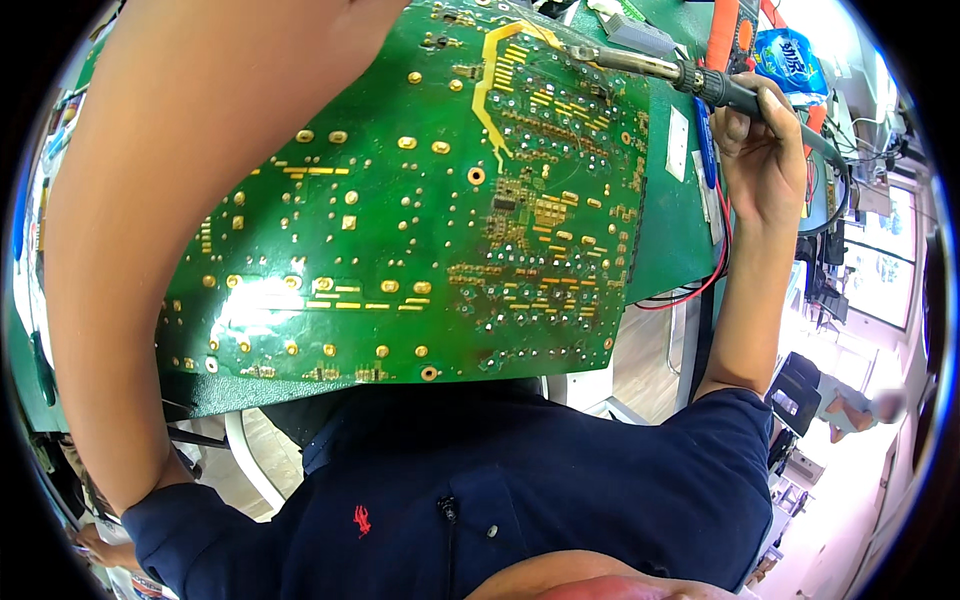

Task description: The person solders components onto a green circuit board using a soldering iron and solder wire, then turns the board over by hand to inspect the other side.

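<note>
A large green circuit board [420,220] with gold solder pads lies solder side up in front of me. My right hand [765,150] grips the dark handle of a soldering iron [650,68]. Its metal tip reaches left and rests on the board's far right corner, next to a yellow trace. My left forearm [180,180] crosses the left side of the picture and lies over the board's left edge. The left hand itself runs out past the top edge and is hidden.
A green mat [672,240] lies under the board. A blue pen [705,140] and a red wire [715,270] lie beside my right wrist. A blue packet [790,55] and an orange device [728,28] sit behind. Another person [850,405] is at the far right.
</note>
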A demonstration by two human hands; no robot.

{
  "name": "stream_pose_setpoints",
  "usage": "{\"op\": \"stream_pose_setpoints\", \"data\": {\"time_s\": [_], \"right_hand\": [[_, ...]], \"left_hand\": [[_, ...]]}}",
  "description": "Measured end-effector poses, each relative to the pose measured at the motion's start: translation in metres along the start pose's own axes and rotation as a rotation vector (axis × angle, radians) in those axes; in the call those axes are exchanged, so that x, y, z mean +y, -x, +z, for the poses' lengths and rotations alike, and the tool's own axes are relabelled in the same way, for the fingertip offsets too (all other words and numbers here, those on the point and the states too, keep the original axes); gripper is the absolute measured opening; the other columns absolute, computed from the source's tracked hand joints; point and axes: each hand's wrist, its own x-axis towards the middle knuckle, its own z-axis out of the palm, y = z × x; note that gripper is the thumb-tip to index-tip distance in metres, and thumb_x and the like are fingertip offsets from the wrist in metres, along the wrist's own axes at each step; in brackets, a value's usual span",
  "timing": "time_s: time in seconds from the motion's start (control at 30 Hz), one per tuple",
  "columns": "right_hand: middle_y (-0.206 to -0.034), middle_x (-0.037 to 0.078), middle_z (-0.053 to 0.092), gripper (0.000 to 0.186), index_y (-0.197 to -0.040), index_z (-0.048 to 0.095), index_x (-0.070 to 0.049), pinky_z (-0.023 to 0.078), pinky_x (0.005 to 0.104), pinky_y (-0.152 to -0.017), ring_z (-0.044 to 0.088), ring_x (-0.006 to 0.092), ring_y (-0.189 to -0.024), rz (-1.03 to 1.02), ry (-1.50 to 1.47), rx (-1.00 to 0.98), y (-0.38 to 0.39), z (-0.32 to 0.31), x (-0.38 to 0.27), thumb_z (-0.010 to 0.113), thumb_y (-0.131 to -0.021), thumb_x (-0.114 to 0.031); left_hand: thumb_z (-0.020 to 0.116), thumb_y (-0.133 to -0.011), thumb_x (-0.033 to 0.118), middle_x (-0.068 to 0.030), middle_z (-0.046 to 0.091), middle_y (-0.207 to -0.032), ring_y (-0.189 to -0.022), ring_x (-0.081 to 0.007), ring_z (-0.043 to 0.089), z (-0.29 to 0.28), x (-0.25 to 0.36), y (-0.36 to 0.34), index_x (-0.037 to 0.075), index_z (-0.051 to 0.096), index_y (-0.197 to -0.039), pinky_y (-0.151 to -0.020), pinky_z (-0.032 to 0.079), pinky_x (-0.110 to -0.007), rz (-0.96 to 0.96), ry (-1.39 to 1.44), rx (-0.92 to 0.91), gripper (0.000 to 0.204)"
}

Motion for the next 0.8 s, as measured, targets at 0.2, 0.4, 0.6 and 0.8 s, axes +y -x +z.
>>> {"op": "stream_pose_setpoints", "data": {"time_s": [0.2, 0.4, 0.6, 0.8], "right_hand": [[-0.081, 0.007, 0.063, 0.031, -0.111, 0.065, 0.008, 0.046, 0.0249, -0.067, 0.058, 0.0126, -0.073, -0.014, 0.041, 0.055, 0.002, 0.004, -0.002, 0.057, -0.097, -0.019], [-0.071, 0.005, 0.055, 0.033, -0.114, 0.062, 0.005, 0.037, 0.0257, -0.06, 0.048, 0.0133, -0.063, -0.006, 0.156, 0.144, 0.002, 0.011, -0.002, 0.051, -0.099, -0.022], [-0.07, 0.005, 0.056, 0.034, -0.114, 0.062, 0.007, 0.038, 0.0256, -0.06, 0.05, 0.0132, -0.065, 0.005, 0.186, 0.16, 0.003, 0.013, -0.002, 0.052, -0.098, -0.022], [-0.071, 0.005, 0.057, 0.033, -0.113, 0.062, 0.007, 0.041, 0.0252, -0.061, 0.053, 0.0134, -0.067, -0.009, 0.187, 0.103, 0.003, 0.011, -0.002, 0.054, -0.097, -0.021]], "left_hand": [[0.063, -0.077, 0.0, -0.0125, 0.064, -0.081, -0.077, -0.0328, 0.06, 0.001, -0.012, 0.0, 0.001, 0.059, -0.083, -0.074, 0.047, -0.04, -0.026, 0.047, -0.063, 0.007], [0.063, -0.078, 0.0, -0.0123, 0.064, -0.082, -0.077, -0.0323, 0.06, 0.0, -0.017, 0.004, 0.001, 0.059, -0.084, -0.075, 0.047, -0.04, -0.035, 0.066, -0.097, 0.007], [0.063, -0.078, 0.0, -0.0121, 0.064, -0.082, -0.078, -0.0318, 0.06, -0.001, -0.014, 0.007, 0.001, 0.06, -0.084, -0.075, 0.047, -0.04, -0.046, 0.071, -0.107, 0.007], [0.063, -0.079, 0.0, -0.0119, 0.065, -0.083, -0.078, -0.0313, 0.061, -0.002, -0.015, 0.007, 0.001, 0.06, -0.085, -0.075, 0.047, -0.039, -0.046, 0.08, -0.119, 0.007]]}}
